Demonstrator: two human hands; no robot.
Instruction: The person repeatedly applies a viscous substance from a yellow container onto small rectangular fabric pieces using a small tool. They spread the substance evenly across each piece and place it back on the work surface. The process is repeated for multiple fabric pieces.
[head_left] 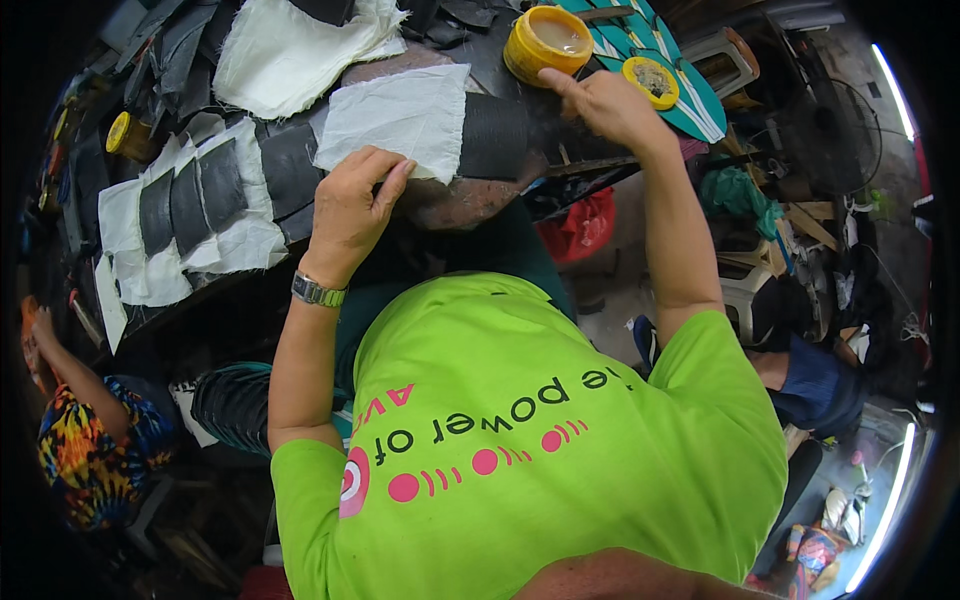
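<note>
My left hand [355, 205] pinches the near edge of a white cloth patch [400, 115] lying on the dark worktable [470, 205]. The patch covers part of a ribbed black rubber piece [495, 135]. My right hand [605, 105] is stretched forward. Its index finger touches the side of an open yellow tub [547, 40] holding a pale liquid. The other fingers curl under, out of sight. The tub's yellow lid [650, 82] lies just right of that hand on a teal striped sheet [700, 110].
Several black strips on white cloth [200, 195] lie at the left, with a small yellow tin [130, 135] beyond. A red bag [582, 225] and a white stool [745, 290] are under the table. One person in a multicoloured shirt [85, 450] sits lower left, another in blue [815, 385] at the right.
</note>
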